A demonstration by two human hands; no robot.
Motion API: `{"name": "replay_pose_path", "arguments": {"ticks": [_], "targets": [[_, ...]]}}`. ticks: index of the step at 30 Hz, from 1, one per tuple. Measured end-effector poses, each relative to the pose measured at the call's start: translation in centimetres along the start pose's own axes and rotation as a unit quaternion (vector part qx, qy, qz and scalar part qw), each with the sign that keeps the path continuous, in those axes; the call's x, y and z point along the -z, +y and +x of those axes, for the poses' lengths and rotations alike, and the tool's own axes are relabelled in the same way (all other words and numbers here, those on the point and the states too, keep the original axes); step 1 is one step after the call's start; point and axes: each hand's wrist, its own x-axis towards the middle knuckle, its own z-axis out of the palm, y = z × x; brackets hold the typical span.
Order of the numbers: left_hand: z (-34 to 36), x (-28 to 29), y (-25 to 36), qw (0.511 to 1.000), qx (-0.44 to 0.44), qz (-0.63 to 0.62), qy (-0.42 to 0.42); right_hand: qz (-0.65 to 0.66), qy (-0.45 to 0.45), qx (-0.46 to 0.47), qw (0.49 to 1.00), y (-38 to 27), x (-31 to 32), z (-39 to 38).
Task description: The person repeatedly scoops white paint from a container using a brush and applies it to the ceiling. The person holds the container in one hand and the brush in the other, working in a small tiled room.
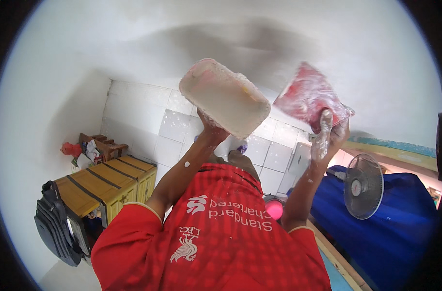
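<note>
My left hand grips the lower edge of a rectangular tub with rounded corners, tilted so that its inside shows. Thick white paste lies in the tub and is caked along its rim. To the right, my right hand is closed on a flat red spreader smeared with white and a little blurred. White streaks cover the thumb and wrist of that hand. The spreader is raised in front of a pale wall, apart from the tub; whether it touches the wall, I cannot tell.
A yellow wooden cabinet stands at lower left, with a black backpack beside it. At right, a fan stands by blue cloth. White-spattered floor tiles lie below. A pink round object is near my right arm.
</note>
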Motion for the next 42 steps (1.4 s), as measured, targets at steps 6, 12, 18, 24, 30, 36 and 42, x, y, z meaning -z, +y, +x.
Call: {"name": "replay_pose_path", "arguments": {"ticks": [6, 12, 18, 24, 30, 36, 42], "targets": [[-0.8, -1.4, -1.9, 0.975, -0.131, 0.147, -0.099, -0.319, -0.373, 0.081, 0.868, -3.3, -4.0, 0.7], [-0.7, -1.2, -3.8, 0.943, -0.149, 0.261, -0.143, -0.279, -0.356, 0.196, 0.87, -1.1, -6.3, 0.7], [-1.6, -5.0, -4.0, 0.915, -0.227, 0.329, -0.06, -0.236, -0.417, 0.065, 0.875, -3.3, -4.3, 3.3], [-2.1, -7.6, -4.9, 0.993, -0.06, -0.09, -0.05, -0.24, -0.38, 0.13, 0.884, -1.0, -3.1, 2.9], [-1.8, -8.2, -7.4, 0.992, -0.049, 0.118, 0.008, -0.242, -0.36, 0.221, 0.874, 1.0, -2.1, 2.6], [-2.5, -9.7, -7.0, 0.988, -0.131, 0.077, -0.036, -0.145, -0.381, 0.088, 0.909, 2.8, 1.1, 5.8], [-1.9, -9.2, -8.7, 0.957, -0.203, 0.205, 0.012, 0.126, -0.265, -0.093, 0.951, 5.9, 3.4, 4.9]]}}
